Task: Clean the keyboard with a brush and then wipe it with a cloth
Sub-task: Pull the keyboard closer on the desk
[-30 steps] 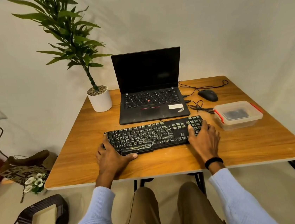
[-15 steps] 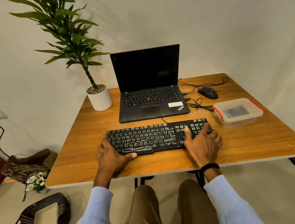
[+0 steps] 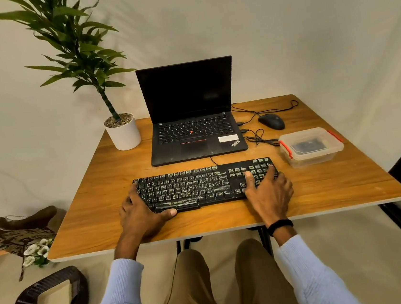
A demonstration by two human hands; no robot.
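Hands: left hand (image 3: pixel 141 216) grasps the left end of the dusty black wired keyboard (image 3: pixel 204 185), thumb along its front edge | right hand (image 3: pixel 267 191) grips its right end, fingers spread over the number keys | keyboard lies flat on the wooden counter (image 3: pixel 336 186), just before the open black laptop (image 3: pixel 192 117) | lidded clear plastic box (image 3: pixel 311 146) near, right.
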